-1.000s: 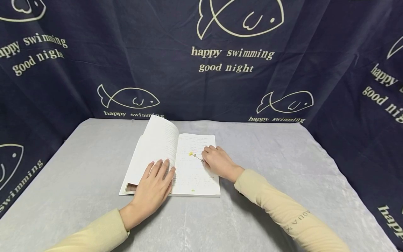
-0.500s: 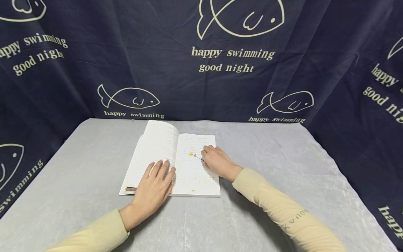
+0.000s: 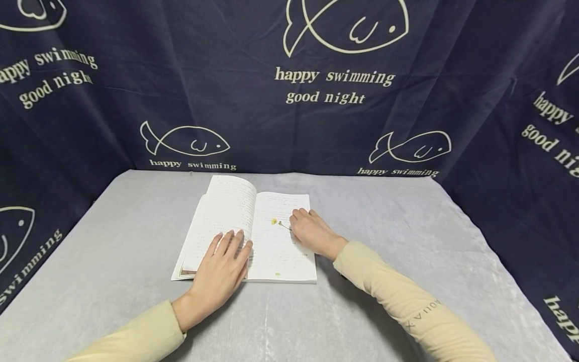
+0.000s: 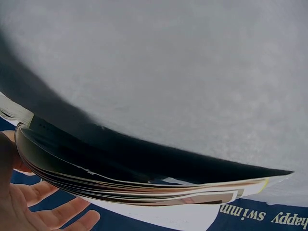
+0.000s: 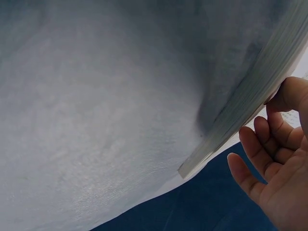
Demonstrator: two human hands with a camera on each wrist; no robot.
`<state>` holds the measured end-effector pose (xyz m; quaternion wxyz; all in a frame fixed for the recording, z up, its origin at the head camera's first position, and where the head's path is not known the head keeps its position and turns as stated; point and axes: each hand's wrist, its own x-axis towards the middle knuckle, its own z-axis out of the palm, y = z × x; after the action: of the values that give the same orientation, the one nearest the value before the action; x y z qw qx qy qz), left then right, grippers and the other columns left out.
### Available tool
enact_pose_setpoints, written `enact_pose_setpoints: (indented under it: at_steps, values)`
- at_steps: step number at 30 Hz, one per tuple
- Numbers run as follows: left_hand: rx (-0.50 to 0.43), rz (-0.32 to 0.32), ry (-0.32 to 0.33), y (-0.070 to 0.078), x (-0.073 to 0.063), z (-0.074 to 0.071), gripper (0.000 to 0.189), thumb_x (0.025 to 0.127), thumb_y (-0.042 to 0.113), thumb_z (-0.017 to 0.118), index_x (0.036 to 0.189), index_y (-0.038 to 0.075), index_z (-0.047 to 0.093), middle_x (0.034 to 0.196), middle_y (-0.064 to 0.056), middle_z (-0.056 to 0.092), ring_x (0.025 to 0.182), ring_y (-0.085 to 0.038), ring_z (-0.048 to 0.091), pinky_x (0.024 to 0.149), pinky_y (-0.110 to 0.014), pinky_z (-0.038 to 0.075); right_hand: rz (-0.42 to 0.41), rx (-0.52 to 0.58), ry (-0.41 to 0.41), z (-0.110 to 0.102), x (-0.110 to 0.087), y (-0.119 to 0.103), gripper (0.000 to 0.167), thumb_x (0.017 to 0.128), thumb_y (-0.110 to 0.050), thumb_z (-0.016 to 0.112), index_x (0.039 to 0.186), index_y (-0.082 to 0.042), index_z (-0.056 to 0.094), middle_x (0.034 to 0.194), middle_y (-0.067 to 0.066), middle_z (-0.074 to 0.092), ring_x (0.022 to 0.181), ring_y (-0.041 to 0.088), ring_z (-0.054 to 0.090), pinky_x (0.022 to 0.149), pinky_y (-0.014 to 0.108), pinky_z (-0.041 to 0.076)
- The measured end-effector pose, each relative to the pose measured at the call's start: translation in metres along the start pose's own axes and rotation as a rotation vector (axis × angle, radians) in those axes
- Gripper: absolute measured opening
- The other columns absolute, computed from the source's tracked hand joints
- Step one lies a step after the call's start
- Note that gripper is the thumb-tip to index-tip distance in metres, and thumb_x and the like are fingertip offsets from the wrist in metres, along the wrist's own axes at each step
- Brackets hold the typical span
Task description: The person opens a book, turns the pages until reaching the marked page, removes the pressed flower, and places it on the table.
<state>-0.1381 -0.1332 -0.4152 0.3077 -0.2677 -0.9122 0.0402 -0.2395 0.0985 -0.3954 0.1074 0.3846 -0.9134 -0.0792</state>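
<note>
An open book (image 3: 282, 254) lies on the table, its left-hand pages curving up near the spine. My left hand (image 3: 218, 274) rests on the lower part of the left page with fingers extended; the left wrist view shows that hand (image 4: 41, 207) beside the bowed page edges (image 4: 144, 190). Over the right page, my right hand (image 3: 314, 232) pinches the stem of a small yellow flower (image 3: 274, 221), whose head points left. In the right wrist view, the thumb and fingers of the right hand (image 5: 284, 149) meet at the book's side edge (image 5: 245, 96); the flower is hidden there.
A light grey cloth covers the table (image 3: 384, 226). Dark blue curtains (image 3: 253, 90) with fish drawings and lettering stand along the back and both sides. A small green mark (image 3: 277, 273) is at the bottom of the right page.
The raised left page has sunk lower and flatter, covering more of the picture at the book's lower left corner. Both hands stay nearly in place.
</note>
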Motion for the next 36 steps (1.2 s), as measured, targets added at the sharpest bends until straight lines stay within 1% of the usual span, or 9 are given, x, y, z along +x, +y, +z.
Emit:
enact_pose_setpoints:
  at_steps: [5, 10, 16, 21, 25, 30, 36]
  values:
    - [0.009, 0.004, -0.006, 0.0004, -0.0003, -0.0001, 0.038, 0.088, 0.026, 0.036, 0.114, 0.006, 0.055, 0.121, -0.019, 0.053, 0.11, -0.036, 0.051, 0.098, -0.048, 0.037, -0.009, -0.029, -0.004, -0.0008, -0.0007, -0.0004, 0.023, 0.088, -0.02, 0.054, 0.098, -0.001, 0.06, 0.094, 0.007, 0.057, 0.083, 0.019, 0.051, 0.073, 0.034, 0.047]
    - [0.011, 0.005, -0.005, 0.0004, -0.0005, 0.0006, 0.038, 0.087, 0.026, 0.037, 0.114, 0.006, 0.055, 0.121, -0.019, 0.053, 0.11, -0.036, 0.051, 0.098, -0.048, 0.037, -0.012, -0.023, 0.005, -0.0012, -0.0022, -0.0001, 0.023, 0.087, -0.02, 0.054, 0.098, 0.0, 0.059, 0.093, 0.008, 0.057, 0.083, 0.02, 0.051, 0.073, 0.034, 0.047]
    - [0.019, -0.001, -0.018, 0.0005, -0.0005, 0.0002, 0.037, 0.085, 0.027, 0.042, 0.114, 0.006, 0.055, 0.12, -0.018, 0.053, 0.109, -0.036, 0.051, 0.098, -0.048, 0.037, -0.014, -0.004, 0.027, -0.0008, -0.0029, 0.0007, 0.023, 0.087, -0.019, 0.053, 0.098, 0.0, 0.059, 0.095, 0.009, 0.058, 0.084, 0.021, 0.051, 0.076, 0.036, 0.048]
    - [0.02, -0.01, -0.034, 0.0014, -0.0004, -0.001, 0.037, 0.085, 0.028, 0.045, 0.114, 0.007, 0.055, 0.116, -0.017, 0.055, 0.106, -0.036, 0.052, 0.097, -0.048, 0.038, -0.006, 0.019, 0.053, 0.0, -0.003, 0.0013, 0.017, 0.086, -0.018, 0.053, 0.091, -0.003, 0.059, 0.085, 0.005, 0.054, 0.078, 0.019, 0.048, 0.07, 0.033, 0.046]
    - [0.017, -0.012, -0.033, 0.0013, -0.0004, -0.001, 0.037, 0.086, 0.029, 0.045, 0.113, 0.007, 0.055, 0.115, -0.018, 0.055, 0.105, -0.036, 0.053, 0.097, -0.048, 0.038, -0.004, 0.03, 0.068, 0.001, -0.0023, 0.0015, 0.015, 0.086, -0.018, 0.053, 0.089, -0.004, 0.059, 0.082, 0.004, 0.052, 0.076, 0.018, 0.047, 0.067, 0.032, 0.044]
    - [0.019, -0.01, -0.04, 0.0013, -0.0005, -0.0017, 0.037, 0.086, 0.029, 0.045, 0.113, 0.007, 0.055, 0.115, -0.017, 0.055, 0.104, -0.035, 0.053, 0.096, -0.048, 0.039, 0.003, 0.054, 0.058, -0.0002, -0.0014, 0.0009, 0.015, 0.086, -0.017, 0.054, 0.089, -0.004, 0.059, 0.082, 0.004, 0.053, 0.075, 0.018, 0.048, 0.067, 0.033, 0.045]
    - [0.013, -0.01, -0.03, 0.001, -0.0005, -0.0014, 0.036, 0.086, 0.029, 0.045, 0.112, 0.006, 0.056, 0.113, -0.017, 0.056, 0.102, -0.035, 0.054, 0.095, -0.048, 0.039, 0.005, 0.066, 0.016, -0.0035, 0.0007, 0.0005, 0.013, 0.086, -0.016, 0.054, 0.088, -0.004, 0.059, 0.078, 0.003, 0.05, 0.071, 0.016, 0.042, 0.064, 0.03, 0.042]
